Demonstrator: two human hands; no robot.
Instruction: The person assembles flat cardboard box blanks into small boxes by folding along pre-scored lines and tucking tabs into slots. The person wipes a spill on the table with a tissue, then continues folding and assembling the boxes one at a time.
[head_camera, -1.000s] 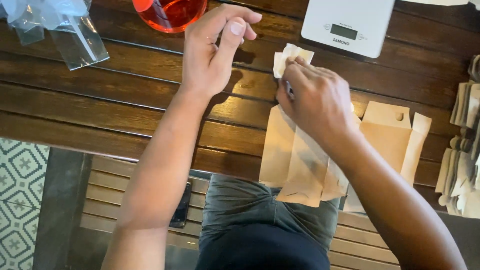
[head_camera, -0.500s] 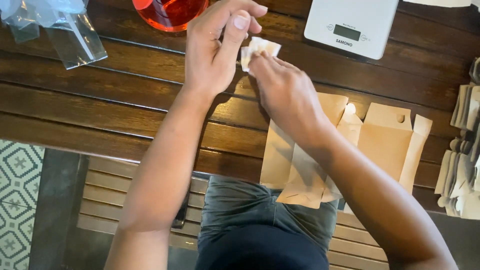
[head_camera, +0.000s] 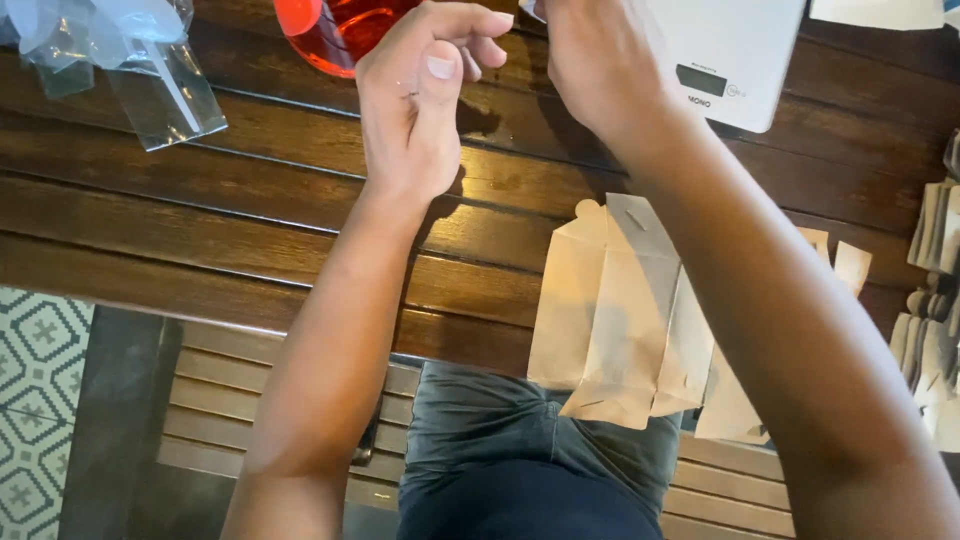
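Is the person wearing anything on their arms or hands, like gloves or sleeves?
No gloves and no sleeves. Both forearms are bare up to the bottom edge of the picture. The left hand has short, plain fingernails; the thumbnail shows clearly. The right hand shows no ring, watch or bracelet from this side, and neither does the left.

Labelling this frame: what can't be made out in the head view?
- Right hand: fingertips cut off by the top edge, so whether they pinch anything is unclear.
- Left hand: grip looks empty, fingers curled.
- Red container: top cut off.
- Scale: partly behind the right hand; display too small to read.
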